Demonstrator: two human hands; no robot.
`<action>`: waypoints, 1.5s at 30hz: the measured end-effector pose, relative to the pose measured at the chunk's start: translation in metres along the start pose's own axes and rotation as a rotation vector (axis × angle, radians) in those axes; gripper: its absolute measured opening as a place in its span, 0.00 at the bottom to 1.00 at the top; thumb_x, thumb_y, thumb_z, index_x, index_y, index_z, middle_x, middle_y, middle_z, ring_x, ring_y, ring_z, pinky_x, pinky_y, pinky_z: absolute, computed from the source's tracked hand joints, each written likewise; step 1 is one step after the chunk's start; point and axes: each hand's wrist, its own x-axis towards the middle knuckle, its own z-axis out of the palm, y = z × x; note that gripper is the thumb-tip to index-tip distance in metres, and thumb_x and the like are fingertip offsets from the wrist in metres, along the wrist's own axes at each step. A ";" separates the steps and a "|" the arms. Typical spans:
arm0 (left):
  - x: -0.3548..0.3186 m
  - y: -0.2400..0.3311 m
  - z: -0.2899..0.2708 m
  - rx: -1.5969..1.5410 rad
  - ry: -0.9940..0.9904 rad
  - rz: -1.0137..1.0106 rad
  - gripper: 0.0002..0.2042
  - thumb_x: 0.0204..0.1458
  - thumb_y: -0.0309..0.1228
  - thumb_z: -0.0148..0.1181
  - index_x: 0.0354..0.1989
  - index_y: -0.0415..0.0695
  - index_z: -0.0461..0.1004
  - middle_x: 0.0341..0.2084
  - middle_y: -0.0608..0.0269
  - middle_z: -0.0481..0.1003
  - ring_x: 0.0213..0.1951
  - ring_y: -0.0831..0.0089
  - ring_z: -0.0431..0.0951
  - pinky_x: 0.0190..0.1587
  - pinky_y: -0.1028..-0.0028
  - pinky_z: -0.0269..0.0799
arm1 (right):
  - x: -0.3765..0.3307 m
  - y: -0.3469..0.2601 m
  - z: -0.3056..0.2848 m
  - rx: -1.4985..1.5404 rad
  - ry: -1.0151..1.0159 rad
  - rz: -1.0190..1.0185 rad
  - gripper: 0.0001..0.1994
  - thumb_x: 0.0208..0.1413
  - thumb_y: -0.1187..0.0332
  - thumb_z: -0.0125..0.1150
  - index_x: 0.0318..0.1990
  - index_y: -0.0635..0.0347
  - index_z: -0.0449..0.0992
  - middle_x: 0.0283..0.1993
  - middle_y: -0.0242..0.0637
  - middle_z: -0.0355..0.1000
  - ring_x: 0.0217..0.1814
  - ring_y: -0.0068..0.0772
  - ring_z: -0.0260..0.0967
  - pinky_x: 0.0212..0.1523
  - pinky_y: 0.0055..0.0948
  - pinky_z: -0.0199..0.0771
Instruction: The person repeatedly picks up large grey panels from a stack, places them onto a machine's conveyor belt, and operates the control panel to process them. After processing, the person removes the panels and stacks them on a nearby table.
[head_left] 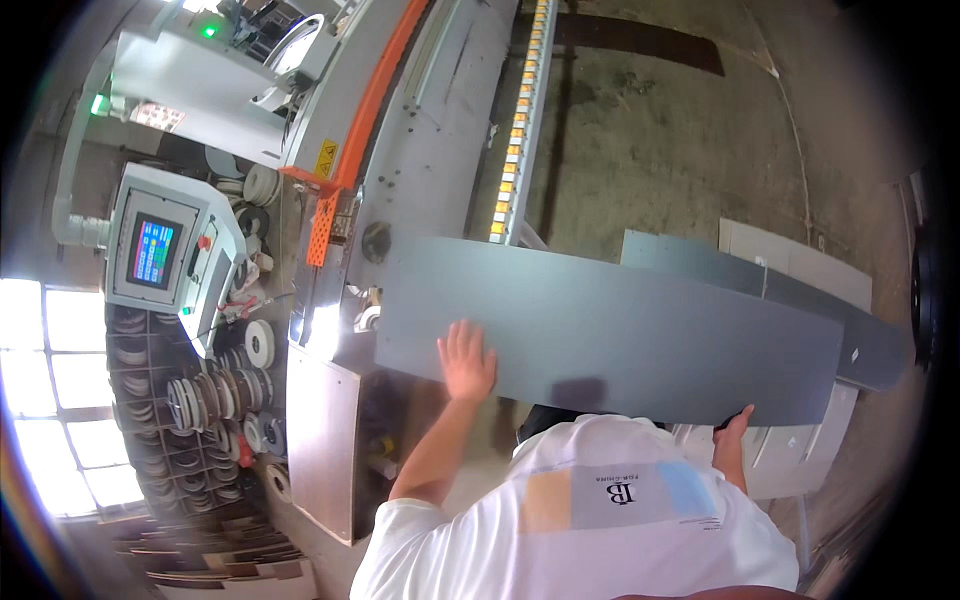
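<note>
A long grey panel (610, 330) lies crosswise in front of me, its left end at the edge of the machine. My left hand (467, 362) rests flat on its top face close to the left near edge, fingers stretched out. With its fingers mostly hidden under the near edge, my right hand (735, 428) grips the panel toward the right end. A dark shadow falls on the panel between the hands.
The long machine (430, 130) has an orange rail (375, 100) and a roller track (514, 150). A control panel with a lit screen (153, 252) stands left, above rolls of edge banding (205, 400). More grey panels (690, 258) are stacked beyond the held one. A wooden box (322, 440) stands left.
</note>
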 end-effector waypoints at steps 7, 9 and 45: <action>0.023 -0.103 -0.011 0.019 0.099 -0.051 0.26 0.58 0.41 0.60 0.65 0.49 0.70 0.70 0.58 0.63 0.74 0.55 0.56 0.76 0.47 0.43 | -0.062 0.057 0.037 -0.050 0.018 0.072 0.30 0.66 0.33 0.48 0.60 0.45 0.72 0.56 0.26 0.76 0.54 0.34 0.75 0.39 0.29 0.79; 0.027 -0.141 -0.009 0.031 0.119 -0.116 0.26 0.59 0.41 0.60 0.65 0.49 0.70 0.70 0.58 0.64 0.74 0.55 0.56 0.76 0.48 0.43 | -0.083 0.074 0.044 -0.040 -0.067 0.130 0.29 0.66 0.33 0.48 0.59 0.44 0.73 0.54 0.27 0.77 0.53 0.35 0.75 0.39 0.30 0.78; 0.118 -0.278 0.041 -0.902 0.586 -1.191 0.38 0.63 0.57 0.53 0.67 0.33 0.61 0.58 0.42 0.74 0.59 0.45 0.75 0.62 0.56 0.68 | -0.184 0.129 0.158 -0.402 -0.314 0.411 0.28 0.63 0.40 0.60 0.60 0.50 0.72 0.58 0.37 0.74 0.61 0.41 0.70 0.58 0.43 0.76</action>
